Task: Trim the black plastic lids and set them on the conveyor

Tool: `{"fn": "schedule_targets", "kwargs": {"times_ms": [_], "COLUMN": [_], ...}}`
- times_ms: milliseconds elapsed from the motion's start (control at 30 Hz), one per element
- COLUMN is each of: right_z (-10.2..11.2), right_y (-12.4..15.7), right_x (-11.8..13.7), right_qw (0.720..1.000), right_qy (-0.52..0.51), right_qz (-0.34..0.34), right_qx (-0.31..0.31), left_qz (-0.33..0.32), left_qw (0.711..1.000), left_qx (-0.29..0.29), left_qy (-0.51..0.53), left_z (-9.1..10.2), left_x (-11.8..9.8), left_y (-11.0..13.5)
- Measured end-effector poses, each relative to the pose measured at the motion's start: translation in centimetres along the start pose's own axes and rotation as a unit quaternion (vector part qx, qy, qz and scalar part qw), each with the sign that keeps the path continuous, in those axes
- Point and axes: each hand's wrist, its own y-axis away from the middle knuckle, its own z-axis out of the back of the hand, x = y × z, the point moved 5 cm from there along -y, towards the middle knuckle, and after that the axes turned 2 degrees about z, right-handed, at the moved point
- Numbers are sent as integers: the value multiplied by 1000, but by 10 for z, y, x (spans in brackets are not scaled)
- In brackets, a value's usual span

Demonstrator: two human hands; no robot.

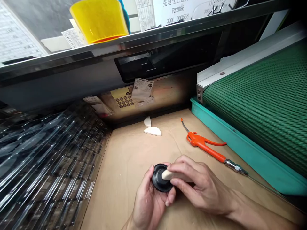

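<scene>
A round black plastic part with a raised rim rests in my left hand, its fingers wrapped round the edge. Between the thumb and fingers of my right hand is a cream-coloured pad, its rounded end touching the inner face of the black part. The rest of the pad is partly hidden by my fingers. Beyond the hands, two white half-round pads lie on the brown-covered worktop. An orange air blow gun with a metal hose fitting lies right of my right hand.
Stacked clear plastic trays fill the left side. At the right runs a green conveyor belt above a teal tray edge. A metal shelf crosses the back, carrying a yellow container. Stickers are on the back panel.
</scene>
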Motion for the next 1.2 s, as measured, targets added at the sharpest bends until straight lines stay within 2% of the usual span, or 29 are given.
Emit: {"fn": "schedule_targets", "kwargs": {"times_ms": [100, 233, 300, 433, 600, 767, 900, 1100, 1200], "right_z": [-1, 2, 2, -3, 1, -4, 4, 17, 21], "right_y": [1, 0, 0, 0, 1, 2, -1, -1, 0], "right_x": [3, 2, 2, 8, 6, 9, 4, 5, 3], "right_qw": [999, 995, 995, 992, 991, 991, 987, 982, 978], "right_qy": [29, 90, 91, 83, 118, 103, 149, 140, 148], "right_qz": [35, 43, 49, 90, 57, 83, 47, 44, 42], "right_qx": [29, -2, -11, 21, -22, 25, -29, -120, -143], "left_qz": [14, 8, 9, 18, -1, 13, 8, -2, 0], "left_qw": [1000, 1000, 1000, 1000, 1000, 999, 998, 999, 999], "left_qx": [1, 7, 8, 13, 23, 27, 20, 21, 35], "left_qy": [3, -7, -4, -3, -18, -22, -53, -46, -37], "left_z": [0, -3, -3, -2, -3, -2, 0, -5, -7], "left_x": [3, 2, 3, 6, 6, 10, 11, 8, 3], "left_y": [0, 0, 0, 0, 1, 1, 1, 3, 3]}}
